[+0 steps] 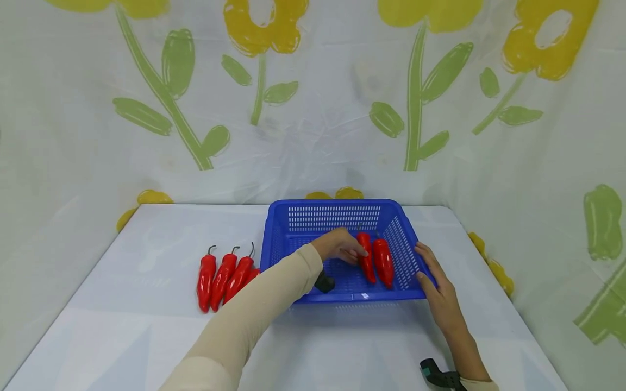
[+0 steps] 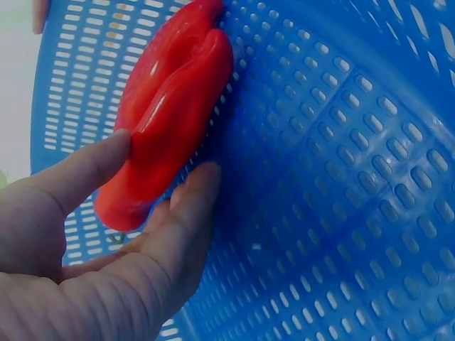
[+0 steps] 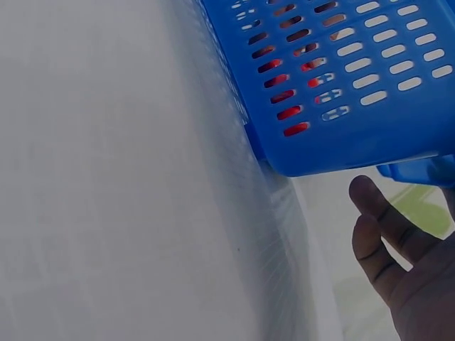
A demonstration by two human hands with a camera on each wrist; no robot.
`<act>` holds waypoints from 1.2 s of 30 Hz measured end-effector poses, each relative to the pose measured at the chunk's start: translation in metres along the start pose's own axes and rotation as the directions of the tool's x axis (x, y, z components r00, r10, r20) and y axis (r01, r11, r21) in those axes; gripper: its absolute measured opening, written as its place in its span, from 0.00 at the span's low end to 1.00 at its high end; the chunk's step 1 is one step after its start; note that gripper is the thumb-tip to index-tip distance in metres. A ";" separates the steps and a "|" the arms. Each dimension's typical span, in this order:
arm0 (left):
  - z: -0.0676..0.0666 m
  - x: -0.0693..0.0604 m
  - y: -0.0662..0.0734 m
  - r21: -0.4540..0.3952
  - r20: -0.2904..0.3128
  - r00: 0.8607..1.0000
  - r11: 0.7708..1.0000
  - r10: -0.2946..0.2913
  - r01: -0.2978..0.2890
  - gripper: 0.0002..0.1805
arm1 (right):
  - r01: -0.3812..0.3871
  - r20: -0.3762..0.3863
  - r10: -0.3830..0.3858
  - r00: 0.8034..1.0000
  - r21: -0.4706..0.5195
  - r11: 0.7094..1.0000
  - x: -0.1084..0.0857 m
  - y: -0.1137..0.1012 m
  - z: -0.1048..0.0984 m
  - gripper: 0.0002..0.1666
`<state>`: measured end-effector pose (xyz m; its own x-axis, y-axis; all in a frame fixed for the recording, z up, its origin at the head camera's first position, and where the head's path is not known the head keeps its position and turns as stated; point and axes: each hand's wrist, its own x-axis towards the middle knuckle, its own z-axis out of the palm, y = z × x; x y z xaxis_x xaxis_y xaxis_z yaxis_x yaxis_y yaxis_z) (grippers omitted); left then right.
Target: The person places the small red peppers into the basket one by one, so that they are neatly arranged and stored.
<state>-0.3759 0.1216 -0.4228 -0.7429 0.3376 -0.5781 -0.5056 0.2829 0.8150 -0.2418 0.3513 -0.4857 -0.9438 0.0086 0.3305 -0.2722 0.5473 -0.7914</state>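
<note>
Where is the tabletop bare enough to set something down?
Free: the white tabletop left of the glossy red peppers, and in front of the blue perforated plastic basket between the beige left sleeve and right forearm. Crowded: the basket's right half, with two more red peppers and the left hand.

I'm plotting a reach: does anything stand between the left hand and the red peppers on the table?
Yes: the blue basket's left side wall stands between the left hand, inside the basket, and the red peppers outside.
</note>
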 end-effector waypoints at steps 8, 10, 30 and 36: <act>0.000 -0.011 0.006 0.165 -0.181 0.981 0.985 0.071 -0.041 0.34 | -0.006 0.010 0.006 1.000 0.011 1.000 0.004 -0.003 0.001 0.30; -0.003 -0.010 0.007 0.185 -0.195 0.979 0.983 0.057 -0.020 0.32 | -0.007 0.010 0.007 1.000 0.005 1.000 0.005 -0.003 0.002 0.30; -0.006 -0.009 0.001 0.033 0.023 1.000 0.999 0.006 -0.007 0.38 | -0.017 0.001 0.017 1.000 0.021 1.000 0.001 0.001 0.003 0.30; -0.006 -0.016 0.010 0.060 -0.004 0.999 0.997 0.043 -0.043 0.35 | -0.020 -0.003 0.020 1.000 0.013 1.000 0.000 0.000 -0.001 0.30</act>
<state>-0.3715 0.1140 -0.4056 -0.7658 0.3455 -0.5424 -0.4462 0.3218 0.8351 -0.2420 0.3526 -0.4852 -0.9486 0.0222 0.3158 -0.2553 0.5362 -0.8045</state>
